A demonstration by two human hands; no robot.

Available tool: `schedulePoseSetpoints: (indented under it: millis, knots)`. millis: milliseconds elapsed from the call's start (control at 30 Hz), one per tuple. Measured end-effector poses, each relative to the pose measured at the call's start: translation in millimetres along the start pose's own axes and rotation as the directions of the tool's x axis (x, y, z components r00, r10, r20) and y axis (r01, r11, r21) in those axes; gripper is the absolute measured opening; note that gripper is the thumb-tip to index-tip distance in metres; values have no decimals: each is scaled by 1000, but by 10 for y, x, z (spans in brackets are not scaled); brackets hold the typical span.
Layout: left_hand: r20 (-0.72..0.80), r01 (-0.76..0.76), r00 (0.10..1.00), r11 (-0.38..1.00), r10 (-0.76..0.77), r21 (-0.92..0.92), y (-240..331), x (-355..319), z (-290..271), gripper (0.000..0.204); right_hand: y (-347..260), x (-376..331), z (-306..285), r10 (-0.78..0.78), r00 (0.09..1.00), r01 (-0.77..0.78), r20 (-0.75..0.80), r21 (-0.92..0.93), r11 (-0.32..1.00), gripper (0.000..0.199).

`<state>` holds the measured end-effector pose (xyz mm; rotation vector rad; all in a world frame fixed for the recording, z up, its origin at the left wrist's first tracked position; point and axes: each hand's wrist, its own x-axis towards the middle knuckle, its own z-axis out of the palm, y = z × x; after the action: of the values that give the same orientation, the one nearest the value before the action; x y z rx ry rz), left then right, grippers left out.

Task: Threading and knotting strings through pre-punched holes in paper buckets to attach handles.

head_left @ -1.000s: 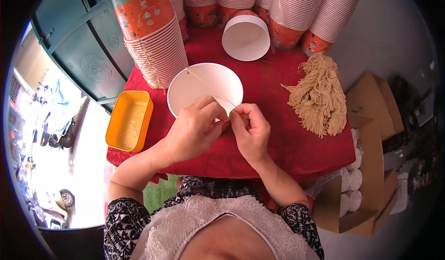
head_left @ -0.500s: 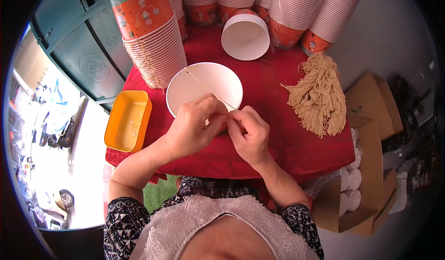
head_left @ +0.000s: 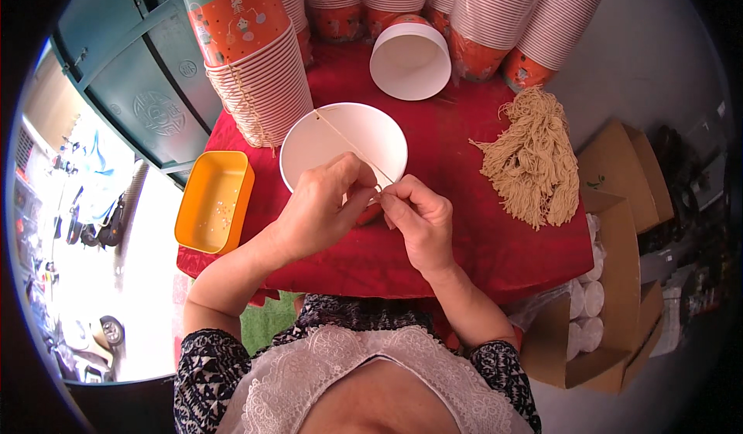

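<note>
In front of me a white-lined paper bucket (head_left: 303, 149) stands on the table, its round mouth facing up. A thin tan cord (head_left: 337, 134) runs from a hole at its far rim across the mouth to the near rim. There my left hand (head_left: 323, 206) pinches the cord's near end, thumb against bent fingers. Fingertip to fingertip with it, my right hand (head_left: 422, 225) is closed on the same end. The fingers hide the exact shape of the cord between them. On the right lies a heap of loose tan cords (head_left: 534, 163).
A yellow tray (head_left: 209, 202) with tiny bits inside sits left. Beyond it rises a tall stack of nested buckets (head_left: 259, 93) with cords hanging. Another bucket (head_left: 410, 64) lies tipped, before wrapped stacks (head_left: 495, 24). Open cardboard boxes (head_left: 611, 295) stand right of the red-covered table (head_left: 495, 256).
The bucket has shifted slightly to the right. My right fingers have opened out a little at the cord's end, while my left hand has hardly moved.
</note>
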<state>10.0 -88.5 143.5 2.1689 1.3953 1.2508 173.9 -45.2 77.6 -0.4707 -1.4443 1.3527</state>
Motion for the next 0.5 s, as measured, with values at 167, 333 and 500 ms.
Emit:
schedulePoseSetpoints:
  millis: [167, 333, 500]
  knots:
    - [21, -146, 989, 986, 145, 76, -19, -28, -14, 15, -12, -11, 34, 51, 999, -50, -9, 60, 997, 10]
    - [85, -90, 993, 992, 83, 84, 95, -28, -32, 15, 19, -18, 13, 37, 999, -36, -9, 51, 998, 10]
    - [64, -164, 985, 983, 159, 85, -39, -26, -22, 15, -37, -2, 4, 36, 999, -36, -1, -3, 999, 8]
